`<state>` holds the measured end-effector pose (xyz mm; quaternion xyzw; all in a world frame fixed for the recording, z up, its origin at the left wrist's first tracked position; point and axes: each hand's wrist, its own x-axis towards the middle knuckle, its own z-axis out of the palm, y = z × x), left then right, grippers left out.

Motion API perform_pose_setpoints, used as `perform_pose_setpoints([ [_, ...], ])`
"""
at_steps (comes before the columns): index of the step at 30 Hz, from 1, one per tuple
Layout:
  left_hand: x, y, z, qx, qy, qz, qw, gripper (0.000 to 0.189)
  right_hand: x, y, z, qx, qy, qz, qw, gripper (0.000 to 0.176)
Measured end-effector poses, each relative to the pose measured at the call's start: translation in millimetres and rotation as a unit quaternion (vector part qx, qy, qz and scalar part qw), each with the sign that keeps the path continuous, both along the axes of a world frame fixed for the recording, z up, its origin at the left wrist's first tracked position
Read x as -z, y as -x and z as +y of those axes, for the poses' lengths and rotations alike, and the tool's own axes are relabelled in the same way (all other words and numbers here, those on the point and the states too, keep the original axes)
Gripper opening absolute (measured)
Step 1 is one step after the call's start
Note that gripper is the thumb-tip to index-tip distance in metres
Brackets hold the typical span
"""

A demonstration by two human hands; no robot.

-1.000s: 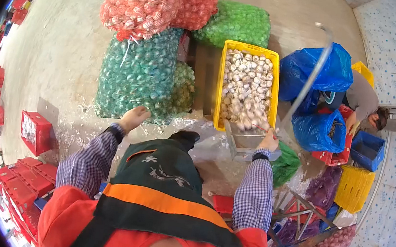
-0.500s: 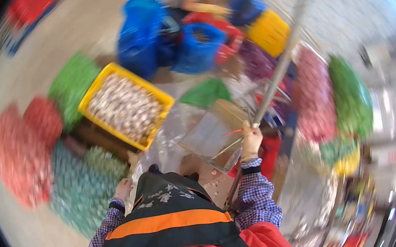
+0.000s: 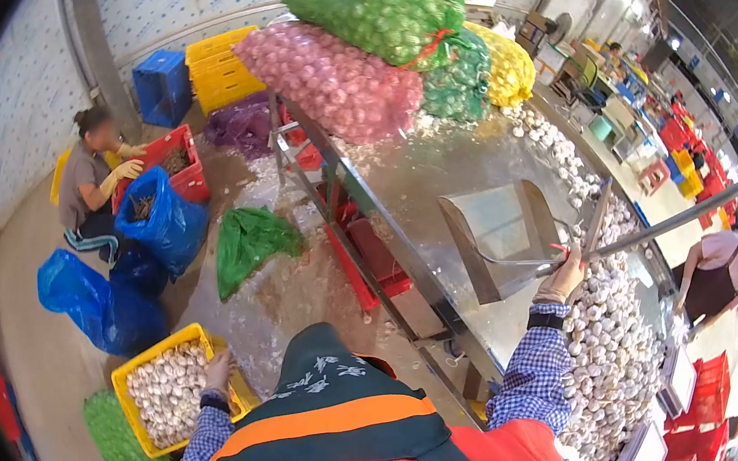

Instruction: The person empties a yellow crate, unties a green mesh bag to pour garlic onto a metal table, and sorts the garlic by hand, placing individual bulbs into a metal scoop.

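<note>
The metal tabletop [image 3: 421, 191] carries a long spread of loose garlic [image 3: 609, 355] down its right side. At its upper end lie a pink sack [image 3: 337, 82], a teal sack [image 3: 458, 84] and a yellow sack [image 3: 504, 69]. On the floor [image 3: 16, 329] lie a green bag [image 3: 253, 251] and a purple bag [image 3: 241, 125], near blue bags [image 3: 170, 218].

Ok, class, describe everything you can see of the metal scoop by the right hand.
The scoop looks like grey sheet metal: a shallow pan with a shiny, flat bottom and raised sides. The pan looks empty. Bent rods join it to its handle, clasped in the right grip. A long bar extends beyond, curving at its far end. It is over the metal table; contact is unclear.
</note>
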<state>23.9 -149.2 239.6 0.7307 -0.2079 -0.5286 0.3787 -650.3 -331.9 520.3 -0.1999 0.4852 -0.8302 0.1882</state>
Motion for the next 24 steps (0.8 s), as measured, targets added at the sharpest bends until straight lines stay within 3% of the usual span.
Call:
perform_pose_setpoints([
  [3,11,45,-59,0.081,0.013,0.036,0.996,0.044,48,32,-10,0.074,-0.097,0.003,0.993,0.015],
  [5,-24,87,-89,0.236,0.003,-0.072,0.969,0.042,96,54,-28,0.155,-0.063,0.036,0.985,0.02],
  [6,-17,96,-101,0.231,-0.002,-0.07,0.97,0.042,110,59,-28,0.135,-0.124,0.022,0.983,0.033],
  [8,12,106,-103,0.287,0.028,-0.093,0.953,0.047,121,65,-30,0.159,-0.207,0.042,0.965,0.035],
  [10,-45,121,-110,0.331,-0.001,-0.128,0.935,0.046,120,61,-35,0.159,-0.32,0.042,0.933,0.041],
  [13,-19,94,-101,0.277,-0.06,-0.121,0.951,0.05,96,53,-36,0.17,-0.424,0.08,0.886,0.05],
  [15,33,62,-100,0.228,-0.099,-0.05,0.967,0.053,111,54,-31,0.219,-0.29,0.202,0.909,0.053],
  [16,10,56,-98,0.183,-0.112,-0.103,0.971,0.058,100,35,-29,0.257,-0.31,0.234,0.885,0.052],
  [17,90,20,-83,0.164,-0.13,-0.073,0.975,0.057,75,2,-24,0.297,-0.326,0.264,0.858,0.051],
  [18,66,16,-82,0.044,-0.164,-0.022,0.985,0.056,63,-24,-21,0.325,-0.367,0.307,0.815,0.049],
  [19,86,-8,-74,0.026,-0.226,-0.025,0.974,0.052,58,-47,-27,0.353,-0.405,0.347,0.769,0.048],
  [20,97,-20,-66,-0.072,-0.217,0.007,0.973,0.051,60,-66,-43,0.396,-0.338,0.432,0.737,0.047],
  [21,94,-38,-70,-0.062,-0.295,0.004,0.954,0.048,64,-89,-59,0.435,-0.268,0.509,0.693,0.046],
  [22,103,-54,-68,-0.081,-0.302,0.012,0.95,0.047,33,-145,-84,0.285,-0.177,0.491,0.804,0.041],
  [24,134,-109,-83,-0.097,-0.309,0.015,0.946,0.045,12,-212,-131,0.228,-0.182,0.494,0.819,0.037],
])
